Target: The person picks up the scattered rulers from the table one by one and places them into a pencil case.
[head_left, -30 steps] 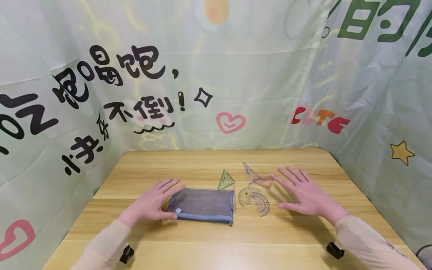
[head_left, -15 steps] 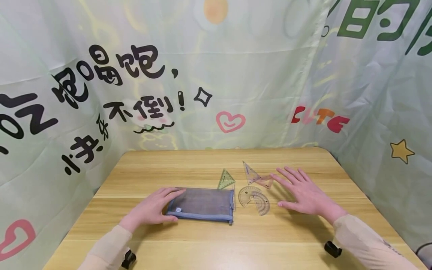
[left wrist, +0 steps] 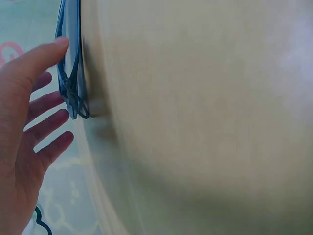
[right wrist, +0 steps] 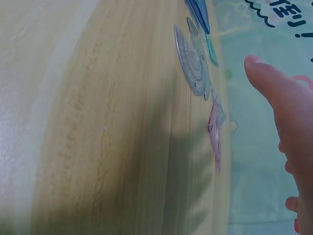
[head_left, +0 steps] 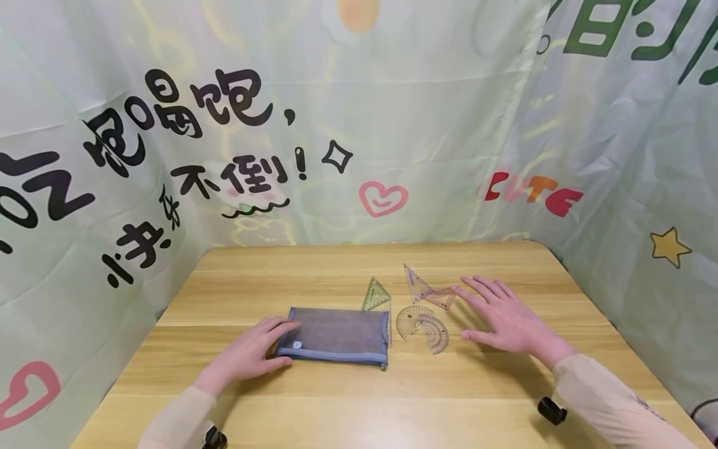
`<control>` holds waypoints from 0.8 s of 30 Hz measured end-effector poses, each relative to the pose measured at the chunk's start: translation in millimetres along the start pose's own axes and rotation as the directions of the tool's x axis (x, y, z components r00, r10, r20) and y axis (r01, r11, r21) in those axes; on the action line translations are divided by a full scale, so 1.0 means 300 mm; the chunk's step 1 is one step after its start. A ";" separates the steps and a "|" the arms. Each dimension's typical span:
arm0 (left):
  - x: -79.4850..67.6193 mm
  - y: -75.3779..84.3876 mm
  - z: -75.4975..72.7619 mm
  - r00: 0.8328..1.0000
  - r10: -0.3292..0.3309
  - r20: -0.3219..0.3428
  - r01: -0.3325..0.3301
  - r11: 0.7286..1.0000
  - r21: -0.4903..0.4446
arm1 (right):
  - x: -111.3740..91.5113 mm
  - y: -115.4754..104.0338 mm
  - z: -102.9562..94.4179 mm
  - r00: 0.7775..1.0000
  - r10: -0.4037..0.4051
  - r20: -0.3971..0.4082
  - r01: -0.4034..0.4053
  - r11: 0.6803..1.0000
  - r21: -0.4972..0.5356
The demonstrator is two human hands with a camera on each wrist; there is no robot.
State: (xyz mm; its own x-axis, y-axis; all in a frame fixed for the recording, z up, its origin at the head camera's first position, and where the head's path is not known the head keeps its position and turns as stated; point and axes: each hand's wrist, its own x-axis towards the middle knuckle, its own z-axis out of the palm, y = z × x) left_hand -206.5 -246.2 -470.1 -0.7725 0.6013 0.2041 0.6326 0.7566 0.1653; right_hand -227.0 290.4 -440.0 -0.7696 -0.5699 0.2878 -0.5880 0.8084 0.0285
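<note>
A blue-edged mesh zip pouch [head_left: 336, 333] lies flat on the table. At its left end is my left hand [head_left: 247, 352], fingers reaching over the mesh and thumb at the near corner. In the left wrist view the thumb and spread fingers of the left hand [left wrist: 29, 112] show beside the pouch's corner [left wrist: 72, 93]; no firm grip shows. Right of the pouch lie two overlapping clear protractors [head_left: 414, 321], a green set square [head_left: 376, 295], a purple set square [head_left: 416, 285] and a pink one [head_left: 442, 299]. My right hand [head_left: 507, 318] hovers, fingers spread, by the pink set square.
A clear straight strip [head_left: 390, 321] shows at the pouch's right edge, mostly hidden. The wooden table [head_left: 359, 405] meets printed cloth walls [head_left: 437, 156] at the back and both sides. Black devices [head_left: 552, 411] sit at the wrists.
My left hand's fingers have come down and drawn slightly back over the left end of the pouch. The right hand has stayed nearly still. The head view has tilted slightly.
</note>
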 end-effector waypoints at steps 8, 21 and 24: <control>-0.008 0.011 0.008 0.999 0.017 -0.045 -0.016 0.999 0.029 | 0.014 0.003 0.000 1.000 0.000 -0.012 0.000 1.000 0.015; -0.007 0.054 0.027 0.988 0.097 -0.119 -0.088 0.993 0.075 | 0.031 0.004 0.023 1.000 0.022 -0.002 -0.022 0.996 0.088; -0.005 0.059 0.034 0.982 0.125 -0.141 -0.116 0.991 0.074 | 0.039 0.002 0.023 0.999 0.029 0.013 -0.031 0.994 0.105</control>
State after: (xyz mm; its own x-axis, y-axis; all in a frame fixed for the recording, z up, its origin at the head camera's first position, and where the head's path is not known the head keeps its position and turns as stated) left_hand -194.7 -231.0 -477.4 -0.6716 0.6493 0.3568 0.7120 0.6988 0.0687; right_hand -237.9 283.2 -443.4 -0.7898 -0.5479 0.2758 -0.5870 0.8055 -0.0808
